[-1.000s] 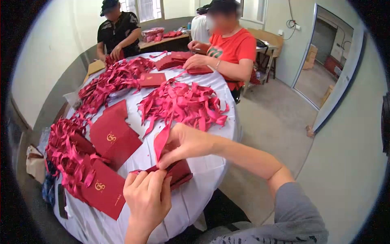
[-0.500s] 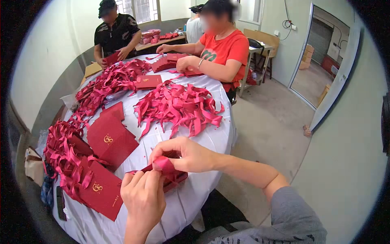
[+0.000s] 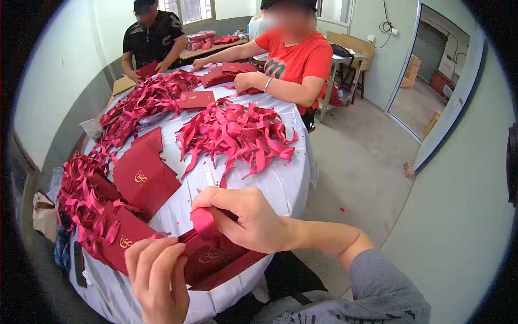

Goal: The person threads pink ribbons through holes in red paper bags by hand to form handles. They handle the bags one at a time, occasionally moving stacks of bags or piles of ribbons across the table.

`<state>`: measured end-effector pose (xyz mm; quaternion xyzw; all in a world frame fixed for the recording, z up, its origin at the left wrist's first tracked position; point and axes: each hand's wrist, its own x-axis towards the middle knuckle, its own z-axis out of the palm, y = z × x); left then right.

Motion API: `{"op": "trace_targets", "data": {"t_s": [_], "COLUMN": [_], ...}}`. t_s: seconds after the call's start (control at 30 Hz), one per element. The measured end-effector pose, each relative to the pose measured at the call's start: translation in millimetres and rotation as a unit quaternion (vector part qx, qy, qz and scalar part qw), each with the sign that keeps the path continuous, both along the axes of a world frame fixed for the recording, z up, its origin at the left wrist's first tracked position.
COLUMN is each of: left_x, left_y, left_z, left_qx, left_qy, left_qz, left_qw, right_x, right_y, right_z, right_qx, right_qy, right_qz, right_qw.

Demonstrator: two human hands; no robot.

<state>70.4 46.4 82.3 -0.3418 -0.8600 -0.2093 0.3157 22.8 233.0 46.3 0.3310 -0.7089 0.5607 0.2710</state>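
Note:
A dark red paper bag (image 3: 216, 264) with a faint emblem lies tilted at the table's near edge, in front of my body. My right hand (image 3: 253, 218) is closed above its top edge, pinching a looped pink-red ribbon (image 3: 204, 221) between thumb and fingers. At the bag's left top corner is my left hand (image 3: 156, 272), with its fingers bent and the fingertips gripping the edge. A small ribbon tip shows just beyond those fingertips. The lower part of the left thumb's grip is partly hidden.
Red bags with gold emblems (image 3: 143, 178) and a ribbon heap (image 3: 86, 200) lie left. Another ribbon pile (image 3: 237, 135) sits mid-table on white cloth (image 3: 291, 200). Two people work across: one in black (image 3: 154, 40), one in a red shirt (image 3: 302, 59). A phone (image 3: 79, 264) lies at the left edge.
My left hand has moved left and down, away from my right hand. The bag has turned toward me, showing more of its front. My right hand still pinches the ribbon.

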Motion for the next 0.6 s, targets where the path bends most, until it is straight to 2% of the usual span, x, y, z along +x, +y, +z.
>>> {"op": "trace_targets", "data": {"t_s": [0.07,0.17,0.23,0.27,0.33,0.4,0.47,0.53,0.6], "left_x": [-2.8,-7.6,-14.2,-21.4,-31.0,-36.3,-43.7,-51.4,-53.6], "left_y": [-2.2,-2.0,-8.7,-15.5,-23.9,-22.4,-33.0,-34.6,-36.4], "left_z": [-3.9,-24.0,-32.8,-42.0,-49.1,-52.9,-51.9,-60.9,-66.4], "left_qx": [-0.012,0.078,0.111,0.097,0.107,0.146,0.063,0.097,0.239], "left_qy": [0.008,-0.095,-0.237,-0.226,-0.284,-0.249,-0.394,-0.426,-0.546], "left_qz": [0.035,0.116,0.131,0.111,0.12,0.116,0.089,0.057,-0.018], "left_qw": [0.999,0.986,0.956,0.963,0.945,0.95,0.912,0.898,0.803], "right_x": [-3.4,-11.6,-17.1,-20.2,-23.8,-28.2,-29.7,-28.6,-28.6], "right_y": [1.1,3.6,2.8,1.5,-0.5,-1.1,-1.8,-2.1,-2.4], "right_z": [-7.0,-20.5,-30.8,-36.1,-41.1,-45.1,-46.4,-45.7,-47.3], "right_qx": [0.007,0.018,0.02,0.021,0.017,0.016,0.015,0.013,0.015], "right_qy": [-0.015,-0.059,-0.091,-0.097,-0.124,-0.127,-0.131,-0.119,-0.122], "right_qz": [-0.002,-0.004,-0.003,-0.002,0.001,0.006,0.008,0.004,0.004], "right_qw": [1.0,0.998,0.996,0.995,0.992,0.992,0.991,0.993,0.992]}}
